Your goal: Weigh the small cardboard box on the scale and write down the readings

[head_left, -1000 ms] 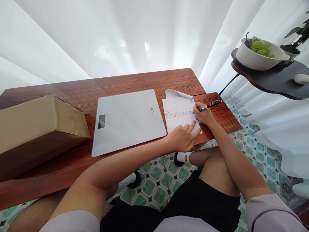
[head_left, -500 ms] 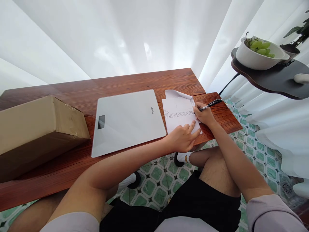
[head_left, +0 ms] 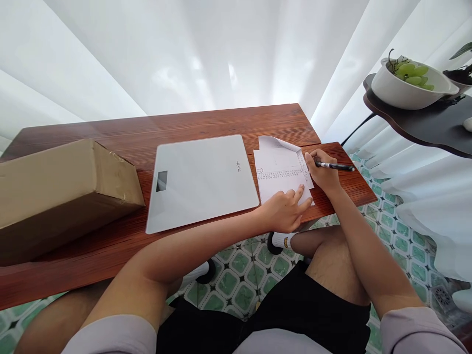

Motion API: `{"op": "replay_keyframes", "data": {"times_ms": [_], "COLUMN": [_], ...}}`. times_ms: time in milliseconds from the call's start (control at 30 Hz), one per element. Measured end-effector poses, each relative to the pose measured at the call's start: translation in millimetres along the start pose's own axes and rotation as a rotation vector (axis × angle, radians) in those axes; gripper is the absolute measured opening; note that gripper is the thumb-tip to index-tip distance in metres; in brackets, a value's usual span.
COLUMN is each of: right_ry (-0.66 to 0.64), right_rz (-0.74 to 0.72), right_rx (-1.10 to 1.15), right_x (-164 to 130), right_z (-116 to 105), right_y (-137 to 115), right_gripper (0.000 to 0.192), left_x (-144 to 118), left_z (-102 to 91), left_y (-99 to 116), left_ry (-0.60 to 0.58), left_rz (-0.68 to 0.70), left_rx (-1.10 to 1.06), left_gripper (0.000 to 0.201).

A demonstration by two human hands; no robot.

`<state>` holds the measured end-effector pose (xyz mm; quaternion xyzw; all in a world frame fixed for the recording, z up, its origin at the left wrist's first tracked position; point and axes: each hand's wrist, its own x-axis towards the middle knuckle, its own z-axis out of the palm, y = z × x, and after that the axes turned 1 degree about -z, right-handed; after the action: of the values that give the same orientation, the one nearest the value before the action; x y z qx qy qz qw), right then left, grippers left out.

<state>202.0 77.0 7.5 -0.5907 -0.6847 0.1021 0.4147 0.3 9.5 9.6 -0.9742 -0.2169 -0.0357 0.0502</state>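
You write on the sheet (head_left: 280, 169), pen (head_left: 335, 166) pinched in your right hand (head_left: 324, 174).
Your left hand (head_left: 285, 211) lies flat, pinning its corner; keep it steady for the next line.

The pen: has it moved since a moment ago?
Yes. The pen has swung flatter, its back end dropping toward the table edge; its tip stays on the paper.

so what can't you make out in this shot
Head view only:
- Print on the paper sheet: too small to read.
- Pen tip: hidden by the right hand.
- Sheet's near corner: covered by the left hand.
- Scale display: dark, nothing legible.
- Cardboard box: cut off at the left edge.
- Side shelf: cut off at the right edge.
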Motion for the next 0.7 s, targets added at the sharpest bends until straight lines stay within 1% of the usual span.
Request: {"op": "replay_keyframes", "data": {"times_ms": [100, 167, 300, 400, 533, 700], "right_ry": [-0.017, -0.036, -0.053, -0.09, -0.132, -0.175], "right_rz": [-0.063, -0.055, 0.059, 0.147, 0.224, 0.293], "right_rx": [-0.088, -0.087, -0.081, -0.139, -0.221, -0.3], "right_x": [3, 5, 10, 14, 19, 24], "right_z": [0, 4, 13, 18, 21, 24], "right_y": [-4, -7, -15, -21, -29, -31], "right_gripper": [0.028, 0.024, 0.017, 0.021, 0.023, 0.023], "left_x": [1, 1, 1, 1, 1, 3], "left_z": [-1.5, -2.3, -3.0, -3.7, -3.1, 0.4], "left_y": [1, 1, 0, 1, 1, 2], "left_ry": [-0.012, -0.003, 0.007, 0.0, -0.008, 0.019], "left_rz": [-0.007, -0.007, -0.003, -0.009, -0.013, -0.02], "left_rx": [-0.011, -0.02, -0.034, -0.043, -0.042, -0.031], "left_gripper": [0.056, 0.056, 0.055, 0.054, 0.055, 0.055]}}
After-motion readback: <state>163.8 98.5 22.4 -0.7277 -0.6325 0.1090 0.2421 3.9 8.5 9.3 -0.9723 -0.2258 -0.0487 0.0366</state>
